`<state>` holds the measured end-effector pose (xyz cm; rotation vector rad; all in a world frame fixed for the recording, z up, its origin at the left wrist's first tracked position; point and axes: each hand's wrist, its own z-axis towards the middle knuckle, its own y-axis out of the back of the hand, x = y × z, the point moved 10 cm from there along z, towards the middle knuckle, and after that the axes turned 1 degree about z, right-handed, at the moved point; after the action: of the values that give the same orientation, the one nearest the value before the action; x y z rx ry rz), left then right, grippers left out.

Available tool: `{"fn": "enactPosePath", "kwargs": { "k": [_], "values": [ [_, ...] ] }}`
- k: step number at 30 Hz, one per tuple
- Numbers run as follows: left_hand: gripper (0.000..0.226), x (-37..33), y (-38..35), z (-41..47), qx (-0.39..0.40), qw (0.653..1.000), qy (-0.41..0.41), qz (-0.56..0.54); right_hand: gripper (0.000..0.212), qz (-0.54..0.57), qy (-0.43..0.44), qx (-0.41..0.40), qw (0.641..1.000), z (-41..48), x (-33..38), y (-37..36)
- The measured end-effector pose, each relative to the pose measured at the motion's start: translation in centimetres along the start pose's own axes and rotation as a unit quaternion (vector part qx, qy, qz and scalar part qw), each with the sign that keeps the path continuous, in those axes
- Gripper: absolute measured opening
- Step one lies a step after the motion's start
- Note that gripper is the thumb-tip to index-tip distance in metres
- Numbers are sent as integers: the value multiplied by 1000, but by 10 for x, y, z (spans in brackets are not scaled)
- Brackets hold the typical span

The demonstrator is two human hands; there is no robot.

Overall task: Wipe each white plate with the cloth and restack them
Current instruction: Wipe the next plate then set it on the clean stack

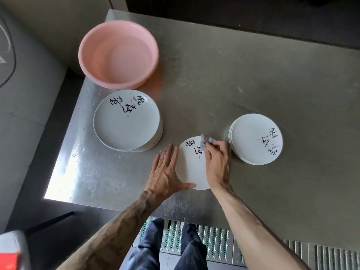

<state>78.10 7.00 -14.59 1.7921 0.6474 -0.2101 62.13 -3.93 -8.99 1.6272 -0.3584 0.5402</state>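
Lying flat near the front edge of the steel tabletop, a single white plate with black brush lettering and pink petals serves as the reference for everything else. The left hand rests against this plate's left rim with its fingers straight and spread on the metal, and its thumb runs along the plate's near edge. The right hand covers the plate's right side, its fingers curled round a bunched grey cloth, which is pressed onto the plate's far right rim beside the lettering. The two hands sit on opposite sides of the plate and do not touch each other.

Left of the plate and a little farther back stands the left stack of plates, printed with the same design. Just right of the plate stands the right stack of plates, close to the right hand's knuckles. Beyond the left stack, well back from the plate, sits a pink plastic basin; whether it holds water cannot be told.
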Motion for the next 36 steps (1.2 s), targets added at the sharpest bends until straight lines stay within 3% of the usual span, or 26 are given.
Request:
{"fn": "enactPosePath", "kwargs": {
  "k": [2,6,11,18,20,23,26,30,34,36],
  "values": [
    [150,-1,1,0,0,1000,6,6,31,18,-9,7,1000,0,11,-10],
    [148,-3,4,0,6,1000,1,12,23,72,67,84,992,-9,48,-42],
    [145,-7,6,-2,-1,1000,5,16,19,58,139,93,984,-26,56,-40],
    [147,-5,7,-2,-1,1000,9,15,27,-61,67,44,995,2,8,-1],
    [147,-6,8,-2,-2,1000,10,12,26,-67,34,21,997,-15,-7,11],
    [147,-7,9,-2,-2,1000,10,12,26,-63,24,49,997,-36,-10,7],
    [148,-8,10,-2,-1,1000,14,10,29,-14,-9,45,999,-16,-9,1],
    [144,-8,9,-2,6,1000,10,14,27,15,82,110,990,-17,42,-33],
    [113,-8,13,-4,-16,1000,2,21,20,23,142,145,979,-67,56,-37],
    [122,-8,13,-4,-11,1000,6,13,19,23,156,166,973,-72,49,-32]
  ]
}}
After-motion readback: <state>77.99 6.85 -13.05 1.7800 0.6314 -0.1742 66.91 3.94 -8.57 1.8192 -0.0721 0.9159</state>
